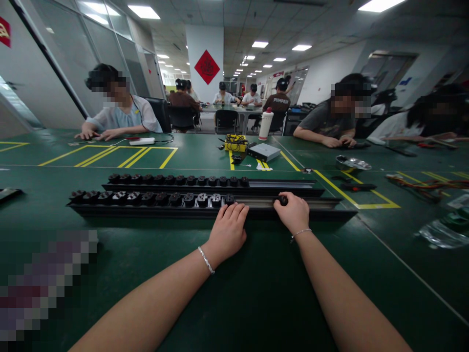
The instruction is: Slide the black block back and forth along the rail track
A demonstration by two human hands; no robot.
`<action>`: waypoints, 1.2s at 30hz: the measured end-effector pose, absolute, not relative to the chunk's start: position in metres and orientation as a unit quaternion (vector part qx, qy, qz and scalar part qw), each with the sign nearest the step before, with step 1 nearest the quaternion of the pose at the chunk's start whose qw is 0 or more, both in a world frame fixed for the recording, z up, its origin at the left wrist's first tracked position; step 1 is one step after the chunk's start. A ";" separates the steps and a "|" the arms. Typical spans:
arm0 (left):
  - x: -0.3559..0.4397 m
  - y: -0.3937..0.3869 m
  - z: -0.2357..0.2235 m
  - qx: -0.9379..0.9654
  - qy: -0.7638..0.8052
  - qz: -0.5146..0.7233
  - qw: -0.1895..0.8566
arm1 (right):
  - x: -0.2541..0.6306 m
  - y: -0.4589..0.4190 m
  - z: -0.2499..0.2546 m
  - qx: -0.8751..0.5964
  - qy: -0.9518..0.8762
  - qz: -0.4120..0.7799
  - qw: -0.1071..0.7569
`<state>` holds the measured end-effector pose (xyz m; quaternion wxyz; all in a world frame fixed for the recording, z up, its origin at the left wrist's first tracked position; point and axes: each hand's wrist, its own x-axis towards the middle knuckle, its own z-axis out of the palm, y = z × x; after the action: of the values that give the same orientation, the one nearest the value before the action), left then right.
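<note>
Two long black metal tracks lie side by side across the green table: a near track [146, 211] and a far track [289, 188]. Several small black round socket modules [161, 199] line the near track's left part, some with lighter faces. My left hand [229, 231] grips the near track's front edge with bent fingers, close to the last module [229, 199] in the row. Farther right, my right hand [294, 213] pinches a black round module [282, 200] over the near track's bare channel. The left thumb tip is hidden.
Beyond the tracks are a yellow box with cables [235, 143], a grey box [264, 152] and a white bottle [266, 124]. On the right are a metal bowl [352, 164], wires [417, 183] and clear plastic wrap [445, 227]. Several people sit across the table.
</note>
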<state>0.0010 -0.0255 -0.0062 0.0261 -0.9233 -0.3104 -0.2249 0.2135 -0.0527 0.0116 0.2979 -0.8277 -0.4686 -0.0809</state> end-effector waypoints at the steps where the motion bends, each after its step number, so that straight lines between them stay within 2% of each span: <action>1: 0.001 -0.026 -0.006 -0.923 -0.310 -0.225 0.027 | 0.214 -0.053 0.011 -0.828 -0.469 -0.081 0.298; 36: 0.001 -0.025 -0.007 -0.922 -0.309 -0.231 0.019 | 0.220 -0.051 0.006 -0.842 -0.450 -0.071 0.290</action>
<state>0.0009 -0.0248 -0.0068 0.0186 -0.9224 -0.3090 -0.2308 0.2201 -0.0513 0.0060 0.2902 -0.8417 -0.4496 -0.0712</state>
